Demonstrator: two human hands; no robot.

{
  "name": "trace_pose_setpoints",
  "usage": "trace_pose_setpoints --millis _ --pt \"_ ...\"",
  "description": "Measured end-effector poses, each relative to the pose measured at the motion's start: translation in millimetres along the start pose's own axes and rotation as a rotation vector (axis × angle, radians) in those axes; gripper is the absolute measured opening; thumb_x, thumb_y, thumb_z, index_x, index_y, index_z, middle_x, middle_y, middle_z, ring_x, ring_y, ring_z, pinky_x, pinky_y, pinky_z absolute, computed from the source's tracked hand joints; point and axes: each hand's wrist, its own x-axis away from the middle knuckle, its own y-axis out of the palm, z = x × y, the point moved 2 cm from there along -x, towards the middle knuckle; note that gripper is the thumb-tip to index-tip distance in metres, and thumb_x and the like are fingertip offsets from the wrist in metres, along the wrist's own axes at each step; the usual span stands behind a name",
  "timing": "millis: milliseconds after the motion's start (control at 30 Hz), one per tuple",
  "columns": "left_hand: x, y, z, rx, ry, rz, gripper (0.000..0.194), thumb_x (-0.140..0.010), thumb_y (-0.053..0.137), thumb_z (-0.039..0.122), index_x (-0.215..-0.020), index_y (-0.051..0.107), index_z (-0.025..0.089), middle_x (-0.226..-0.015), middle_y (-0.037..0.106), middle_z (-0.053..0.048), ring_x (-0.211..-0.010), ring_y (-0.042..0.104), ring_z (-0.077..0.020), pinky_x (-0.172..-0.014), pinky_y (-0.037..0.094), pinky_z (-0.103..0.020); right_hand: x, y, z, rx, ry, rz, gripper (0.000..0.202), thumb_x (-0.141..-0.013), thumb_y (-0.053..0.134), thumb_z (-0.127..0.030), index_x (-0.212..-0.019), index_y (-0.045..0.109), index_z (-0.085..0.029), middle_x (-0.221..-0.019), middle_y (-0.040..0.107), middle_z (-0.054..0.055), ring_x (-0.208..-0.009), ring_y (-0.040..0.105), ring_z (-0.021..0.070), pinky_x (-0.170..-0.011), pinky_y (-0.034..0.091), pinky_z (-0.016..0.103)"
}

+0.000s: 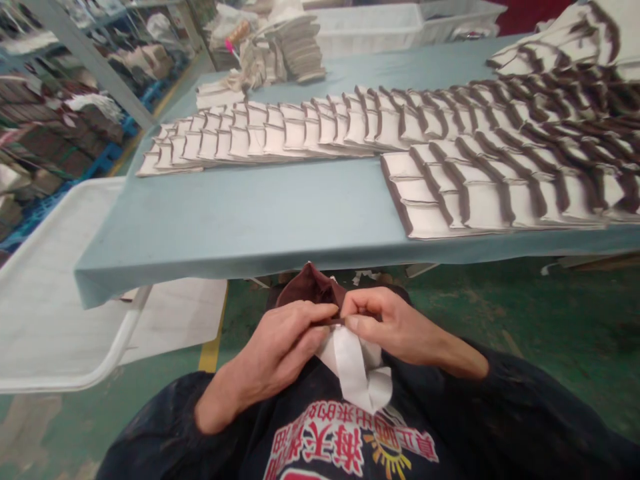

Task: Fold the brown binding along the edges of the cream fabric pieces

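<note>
Just in front of my body, below the table's near edge, both hands pinch the edge of a dark brown cloth piece (311, 285). My left hand (283, 343) has its thumb and fingers closed on the cloth edge from the left. Close beside it, my right hand (387, 323) pinches the same edge from the right. A white strip (350, 363) hangs in a loop below the fingertips, over a pale piece of cloth. The fingers partly cover the cloth where they meet.
A blue-covered table (250, 213) bears rows of overlapping white pieces with dark edges (465, 193). Behind them stand a beige cloth stack (300, 50) and white bins (370, 27). A white-framed cart (55, 267) is at the left.
</note>
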Motion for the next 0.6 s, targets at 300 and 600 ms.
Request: trace_pose_setpoints --millis 300,600 --pt "-34 -22.5 16 0.249 -0.165 -0.324 0.029 -0.106 0.052 0.03 -0.082 0.06 0.017 -0.065 0.048 0.007 -0.058 0.041 -0.0085 -0.055 0.033 -0.022 20 -14 -37 0.709 -0.39 -0.02 0.019 -0.096 0.057 -0.019 -0.081 0.068 -0.016 -0.072 0.064 0.001 -0.067 0.055 0.0136 -0.064 0.034 0.028" --pt "-34 -17.6 14 0.258 -0.122 -0.371 0.027 -0.103 0.06 0.03 -0.079 0.057 0.017 -0.065 0.046 0.008 -0.057 0.04 -0.0082 -0.053 0.03 -0.022 28 -5 -36 0.779 -0.452 0.031 0.022 -0.097 0.056 -0.014 -0.08 0.07 -0.015 -0.071 0.067 0.003 -0.067 0.057 0.0149 -0.062 0.035 0.029"
